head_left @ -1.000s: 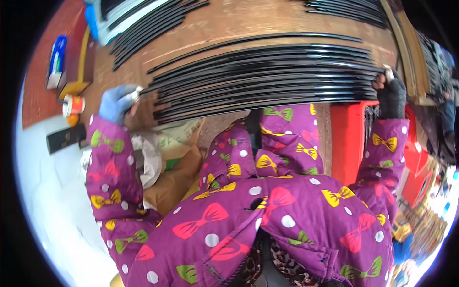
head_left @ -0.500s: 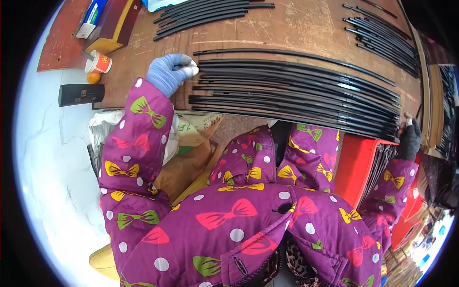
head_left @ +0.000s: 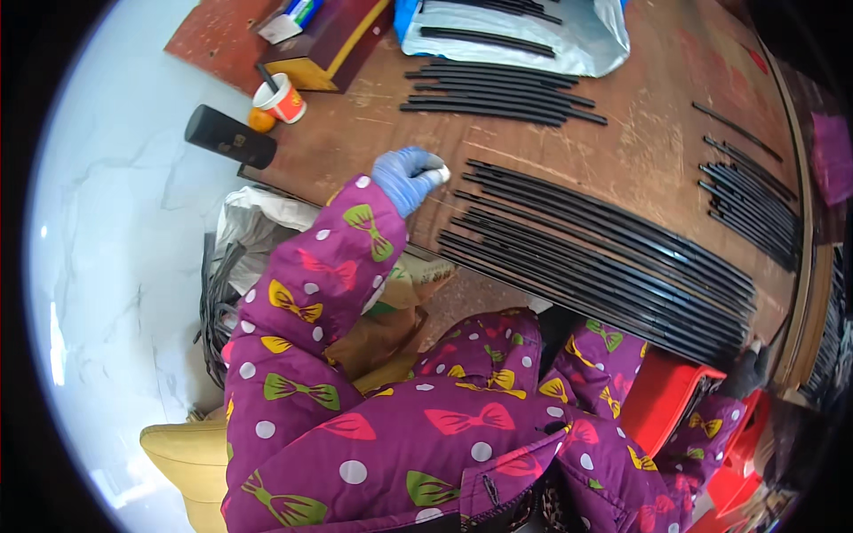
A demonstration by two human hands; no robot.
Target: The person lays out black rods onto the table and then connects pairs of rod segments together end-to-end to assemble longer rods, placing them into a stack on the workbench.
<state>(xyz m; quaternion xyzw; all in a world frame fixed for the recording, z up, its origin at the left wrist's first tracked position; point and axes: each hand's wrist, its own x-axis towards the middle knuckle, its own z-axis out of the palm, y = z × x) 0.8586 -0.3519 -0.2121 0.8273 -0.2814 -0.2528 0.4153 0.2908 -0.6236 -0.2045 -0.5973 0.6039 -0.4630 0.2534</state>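
Head view: left hand (head_left: 407,178), blue glove, fingers curled round a small white piece (head_left: 439,172), sits on the brown bench (head_left: 373,133) at the left ends of the long black strips (head_left: 604,258). Right hand (head_left: 745,371), dark glove, is by the strips' right ends at the bench edge; can't tell its grip. More black strips (head_left: 502,93) lie further back w/ a paper cup (head_left: 284,98) near the corner

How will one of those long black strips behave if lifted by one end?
Probably floppy: the long black strips are thin for their length, so the far end would likely sag. Likely light singly. Packed side by side on the wooden table, pushing one may drag neighbours. The left hand rests at their ends.
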